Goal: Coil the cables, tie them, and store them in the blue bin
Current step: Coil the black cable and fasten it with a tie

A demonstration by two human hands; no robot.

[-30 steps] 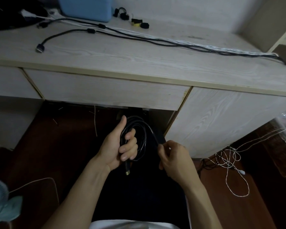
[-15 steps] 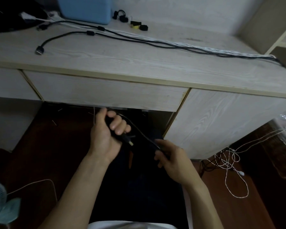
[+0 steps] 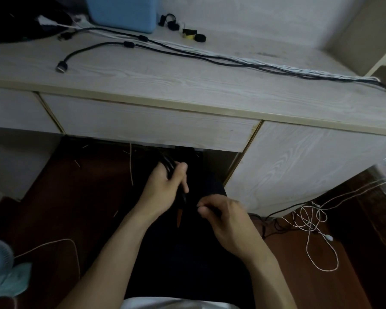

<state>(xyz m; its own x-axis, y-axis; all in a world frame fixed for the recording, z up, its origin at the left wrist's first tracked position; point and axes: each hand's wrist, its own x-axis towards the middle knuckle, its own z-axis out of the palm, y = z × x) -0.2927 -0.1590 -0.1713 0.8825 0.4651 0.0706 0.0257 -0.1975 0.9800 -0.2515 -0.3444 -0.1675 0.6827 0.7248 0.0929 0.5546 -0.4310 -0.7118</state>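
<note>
While seen from the head camera, low centre of frame:
Left hand [image 3: 165, 188]: clenched round black cable coil [image 3: 168, 166], just below the desk drawer [image 3: 143, 123].
Right hand [image 3: 223, 216]: lower right of the left one, fingertips curled together; whether pinching the cable, cannot tell.
Blue bin [image 3: 123, 12]: upper left, on desk top [image 3: 187, 76].
Loose cables [image 3: 210, 56]: stretched across desk, upper centre to right.
Ties [image 3: 187, 32]: beside bin.
White cable [image 3: 310, 221]: tangled on floor, lower right.
</note>
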